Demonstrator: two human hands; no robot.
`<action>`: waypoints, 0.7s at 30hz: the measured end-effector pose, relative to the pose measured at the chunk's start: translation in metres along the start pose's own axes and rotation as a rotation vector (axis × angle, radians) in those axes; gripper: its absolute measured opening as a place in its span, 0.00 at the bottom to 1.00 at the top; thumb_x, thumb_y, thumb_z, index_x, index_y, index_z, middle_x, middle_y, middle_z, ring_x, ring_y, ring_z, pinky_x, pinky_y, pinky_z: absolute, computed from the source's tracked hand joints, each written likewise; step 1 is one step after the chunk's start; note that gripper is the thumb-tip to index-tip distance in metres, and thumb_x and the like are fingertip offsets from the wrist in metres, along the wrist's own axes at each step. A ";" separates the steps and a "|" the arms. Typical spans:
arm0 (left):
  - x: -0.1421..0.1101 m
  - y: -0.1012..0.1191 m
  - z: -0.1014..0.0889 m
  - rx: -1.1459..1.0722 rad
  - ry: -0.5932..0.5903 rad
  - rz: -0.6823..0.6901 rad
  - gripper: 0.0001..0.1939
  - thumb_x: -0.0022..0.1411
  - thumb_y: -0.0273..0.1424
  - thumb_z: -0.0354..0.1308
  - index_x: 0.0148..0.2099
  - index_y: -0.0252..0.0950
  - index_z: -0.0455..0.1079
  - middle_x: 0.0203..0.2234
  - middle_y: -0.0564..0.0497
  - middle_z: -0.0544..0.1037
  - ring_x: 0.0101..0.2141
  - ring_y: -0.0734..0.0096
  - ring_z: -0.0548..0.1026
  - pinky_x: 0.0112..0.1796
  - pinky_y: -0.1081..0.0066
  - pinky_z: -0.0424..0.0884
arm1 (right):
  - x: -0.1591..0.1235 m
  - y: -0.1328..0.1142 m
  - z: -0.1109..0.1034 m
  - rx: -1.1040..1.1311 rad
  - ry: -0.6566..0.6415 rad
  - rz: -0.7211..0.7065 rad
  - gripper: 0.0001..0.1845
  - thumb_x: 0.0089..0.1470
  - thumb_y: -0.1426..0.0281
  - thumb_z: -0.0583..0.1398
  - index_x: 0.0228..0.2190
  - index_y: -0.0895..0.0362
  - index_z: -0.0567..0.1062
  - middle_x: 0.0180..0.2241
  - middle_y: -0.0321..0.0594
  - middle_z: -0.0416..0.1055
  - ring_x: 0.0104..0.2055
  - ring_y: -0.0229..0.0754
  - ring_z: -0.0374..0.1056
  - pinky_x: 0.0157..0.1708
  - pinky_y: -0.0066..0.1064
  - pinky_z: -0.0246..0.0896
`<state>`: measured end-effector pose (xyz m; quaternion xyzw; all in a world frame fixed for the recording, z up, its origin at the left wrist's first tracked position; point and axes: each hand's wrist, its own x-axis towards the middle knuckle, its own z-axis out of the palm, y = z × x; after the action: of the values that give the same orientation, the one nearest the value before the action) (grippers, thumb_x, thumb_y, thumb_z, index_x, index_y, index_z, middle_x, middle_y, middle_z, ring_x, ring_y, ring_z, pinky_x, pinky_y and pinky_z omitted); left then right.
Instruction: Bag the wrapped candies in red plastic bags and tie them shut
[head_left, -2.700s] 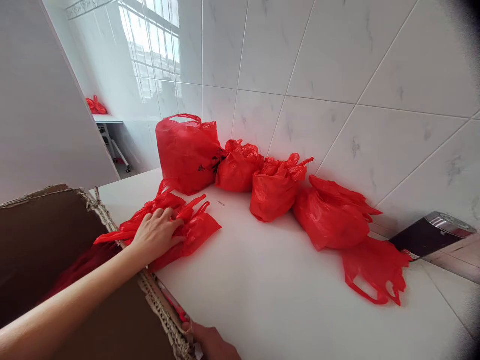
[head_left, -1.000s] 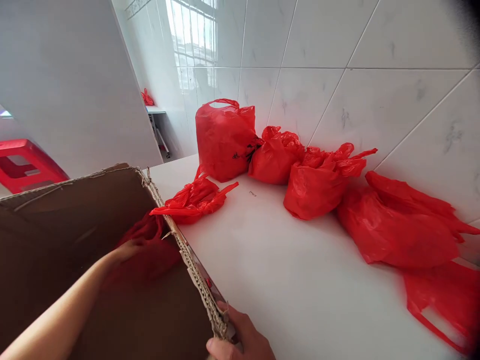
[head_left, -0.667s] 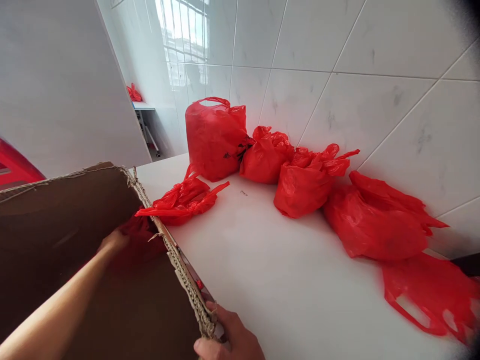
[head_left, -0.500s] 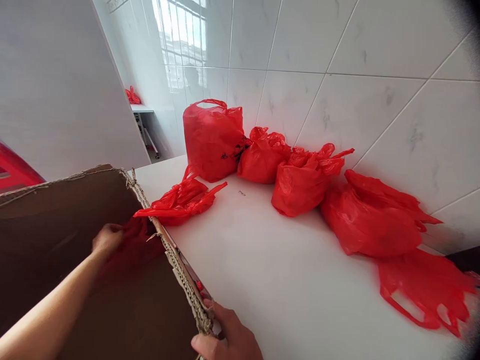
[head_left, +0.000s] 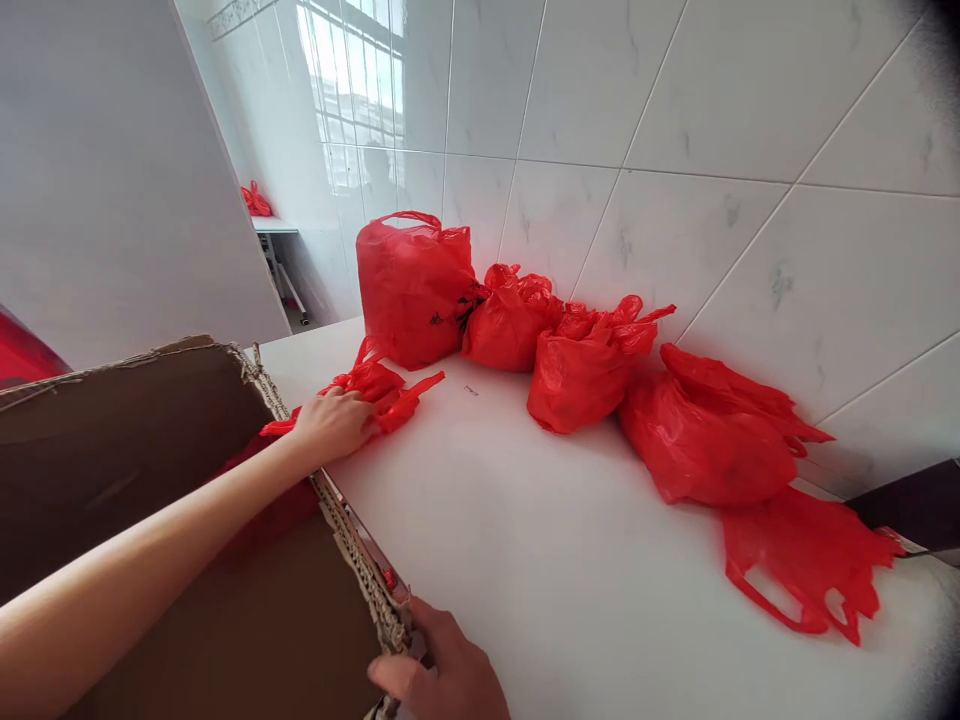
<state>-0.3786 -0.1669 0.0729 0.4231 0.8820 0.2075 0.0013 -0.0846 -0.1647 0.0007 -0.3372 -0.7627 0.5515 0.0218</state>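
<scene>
My left hand [head_left: 335, 424] reaches across the box's edge. It lies on a crumpled red plastic bag [head_left: 405, 403] on the table, its fingers curled over the folds with the tips partly hidden. My right hand [head_left: 454, 670] grips the rough, torn rim of the cardboard box [head_left: 360, 555], thumb on the inner side and fingers outside. Inside the box, below my left forearm, more red plastic [head_left: 274, 515] shows against the near wall. The box's bottom is mostly dark.
Along the tiled wall [head_left: 697, 230] several filled red bags [head_left: 416, 290] stand on the white table [head_left: 495, 530]. A flat red bag [head_left: 806, 560] lies at the right, close to a dark object [head_left: 904, 505]. A grey panel [head_left: 135, 180] rises behind the box.
My left hand has come up out of the box and over its rim onto the crumpled bag. My right hand keeps its hold on the rim. The view has shifted slightly.
</scene>
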 end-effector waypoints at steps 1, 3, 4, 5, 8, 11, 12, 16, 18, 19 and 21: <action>0.001 -0.004 -0.005 -0.007 -0.005 -0.013 0.15 0.55 0.44 0.56 0.30 0.37 0.72 0.31 0.46 0.79 0.40 0.50 0.74 0.42 0.57 0.67 | 0.000 0.001 0.000 -0.005 0.000 -0.003 0.26 0.45 0.67 0.66 0.48 0.40 0.76 0.42 0.31 0.77 0.44 0.43 0.74 0.45 0.27 0.68; 0.001 -0.016 -0.022 -0.039 0.009 -0.041 0.22 0.65 0.44 0.40 0.39 0.36 0.70 0.34 0.45 0.80 0.37 0.58 0.76 0.39 0.62 0.69 | 0.000 0.003 0.000 -0.008 0.004 -0.018 0.26 0.45 0.67 0.66 0.49 0.40 0.75 0.43 0.31 0.76 0.45 0.43 0.74 0.46 0.26 0.68; 0.000 -0.021 -0.031 -0.052 0.019 -0.056 0.25 0.67 0.44 0.34 0.43 0.35 0.69 0.35 0.45 0.80 0.36 0.61 0.76 0.38 0.64 0.69 | 0.001 0.004 0.000 -0.006 0.006 -0.027 0.26 0.46 0.67 0.66 0.49 0.41 0.75 0.43 0.31 0.76 0.45 0.43 0.73 0.46 0.26 0.68; -0.002 -0.025 -0.038 -0.053 0.028 -0.073 0.27 0.67 0.45 0.32 0.45 0.35 0.68 0.36 0.45 0.80 0.36 0.62 0.76 0.37 0.65 0.70 | 0.001 0.005 0.001 -0.003 0.007 -0.036 0.26 0.46 0.66 0.66 0.49 0.41 0.75 0.44 0.31 0.76 0.46 0.43 0.73 0.47 0.26 0.67; -0.010 -0.026 -0.037 0.010 -0.003 -0.104 0.26 0.61 0.52 0.44 0.42 0.38 0.70 0.35 0.44 0.79 0.36 0.54 0.76 0.37 0.60 0.68 | 0.002 0.006 0.001 0.012 -0.007 -0.045 0.26 0.47 0.67 0.65 0.49 0.42 0.75 0.45 0.31 0.76 0.47 0.42 0.73 0.47 0.25 0.67; -0.012 -0.017 -0.010 0.050 -0.043 -0.077 0.24 0.46 0.52 0.61 0.37 0.39 0.73 0.39 0.41 0.79 0.45 0.41 0.72 0.47 0.51 0.63 | 0.002 0.005 0.001 0.013 -0.026 -0.044 0.25 0.48 0.67 0.64 0.49 0.40 0.75 0.45 0.30 0.76 0.47 0.41 0.73 0.45 0.24 0.67; -0.010 -0.013 -0.001 0.038 -0.046 -0.066 0.22 0.43 0.50 0.64 0.35 0.38 0.73 0.40 0.40 0.78 0.48 0.39 0.70 0.49 0.49 0.60 | 0.002 0.004 0.001 0.005 -0.026 -0.038 0.25 0.48 0.67 0.64 0.49 0.40 0.74 0.45 0.29 0.76 0.47 0.41 0.73 0.44 0.24 0.67; 0.003 -0.008 0.010 -0.141 -0.012 -0.083 0.12 0.49 0.42 0.60 0.29 0.38 0.71 0.31 0.45 0.78 0.43 0.47 0.73 0.46 0.55 0.64 | 0.002 0.004 0.002 -0.016 -0.012 -0.017 0.24 0.48 0.67 0.64 0.49 0.40 0.75 0.42 0.29 0.77 0.44 0.41 0.74 0.42 0.24 0.69; 0.007 -0.013 -0.004 -0.292 0.056 -0.126 0.14 0.55 0.43 0.54 0.34 0.37 0.71 0.26 0.48 0.76 0.34 0.56 0.75 0.38 0.60 0.68 | 0.002 0.005 0.002 -0.007 0.002 -0.025 0.25 0.46 0.68 0.65 0.48 0.41 0.76 0.41 0.30 0.77 0.42 0.41 0.74 0.40 0.23 0.69; 0.006 -0.018 -0.015 -0.379 0.098 -0.149 0.17 0.57 0.44 0.52 0.38 0.37 0.70 0.25 0.50 0.75 0.31 0.59 0.74 0.35 0.63 0.69 | 0.002 0.005 0.003 -0.004 0.013 -0.028 0.26 0.45 0.68 0.65 0.48 0.42 0.76 0.41 0.31 0.77 0.42 0.41 0.74 0.39 0.23 0.69; -0.001 -0.032 -0.041 -0.564 0.185 -0.181 0.22 0.60 0.46 0.49 0.48 0.36 0.68 0.30 0.51 0.76 0.32 0.65 0.74 0.33 0.68 0.70 | 0.002 0.005 0.004 -0.007 0.033 -0.024 0.27 0.44 0.68 0.65 0.48 0.42 0.76 0.40 0.32 0.77 0.41 0.42 0.75 0.38 0.23 0.69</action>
<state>-0.4089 -0.2005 0.0989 0.3049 0.8201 0.4808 0.0570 -0.0853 -0.1658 -0.0060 -0.3371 -0.7682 0.5428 0.0397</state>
